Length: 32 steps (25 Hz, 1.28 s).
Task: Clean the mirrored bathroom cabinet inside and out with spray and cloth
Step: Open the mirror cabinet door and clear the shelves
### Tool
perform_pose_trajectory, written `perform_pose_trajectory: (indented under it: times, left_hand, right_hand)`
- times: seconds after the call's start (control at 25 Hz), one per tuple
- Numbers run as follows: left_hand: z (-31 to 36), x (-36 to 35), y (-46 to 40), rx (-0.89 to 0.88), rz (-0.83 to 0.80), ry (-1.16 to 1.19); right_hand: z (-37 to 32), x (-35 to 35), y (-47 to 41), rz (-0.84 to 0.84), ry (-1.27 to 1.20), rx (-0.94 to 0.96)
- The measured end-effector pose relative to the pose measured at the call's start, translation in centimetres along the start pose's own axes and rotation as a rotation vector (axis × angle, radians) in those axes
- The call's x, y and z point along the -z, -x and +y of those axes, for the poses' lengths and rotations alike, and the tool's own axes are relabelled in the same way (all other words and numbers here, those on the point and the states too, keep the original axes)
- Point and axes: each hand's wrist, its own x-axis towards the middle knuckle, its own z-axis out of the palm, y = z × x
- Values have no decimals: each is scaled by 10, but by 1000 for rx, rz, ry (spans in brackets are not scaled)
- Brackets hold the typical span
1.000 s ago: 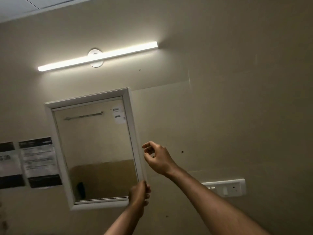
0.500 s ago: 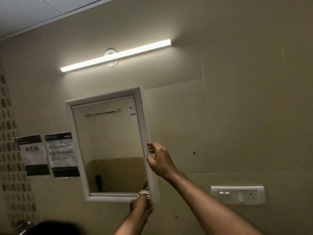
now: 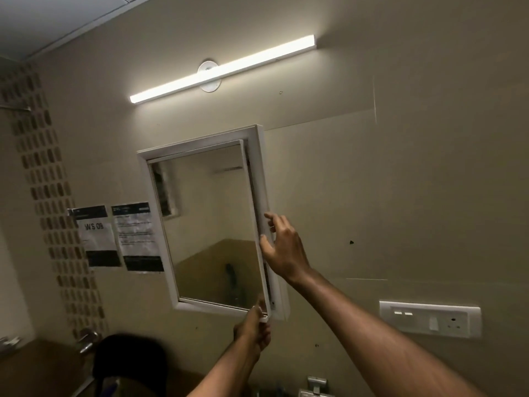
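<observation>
Hands grip rectangular white-framed mirror door, slightly ajar.

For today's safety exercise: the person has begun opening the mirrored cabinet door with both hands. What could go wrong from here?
1. The right hand has fingers curled round the mirrored door edge by the cabinet frame; if the door swings back, they could be pinched.
2. The left hand only pinches the bottom corner, so it may slip.
3. Bare fingers on the glass could leave new smudges.
</observation>
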Motion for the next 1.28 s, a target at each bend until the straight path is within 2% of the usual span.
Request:
perform_pose_trajectory:
  times: [0.16, 0.4, 0.64, 0.92, 1.12, 1.28]
  left_hand:
    - [-4, 31, 3, 18, -78, -85]
    - [7, 92, 9, 168, -149, -219]
    - [17, 171, 33, 189, -210, -250]
    - [29, 286, 46, 104, -105, -232]
    - [33, 346, 39, 52, 41, -90]
    - [35, 365, 33, 58, 121, 57]
  right_hand:
    - [-19, -13, 2, 15, -32, 163]
    - [-57, -44, 3, 127, -85, 324]
    - [-108, -94, 12, 146, -192, 505]
    - [-178, -168, 24, 41, -243, 673]
    - [-214, -218, 27, -60, -163, 651]
    - [-228, -245, 29, -122, -96, 624]
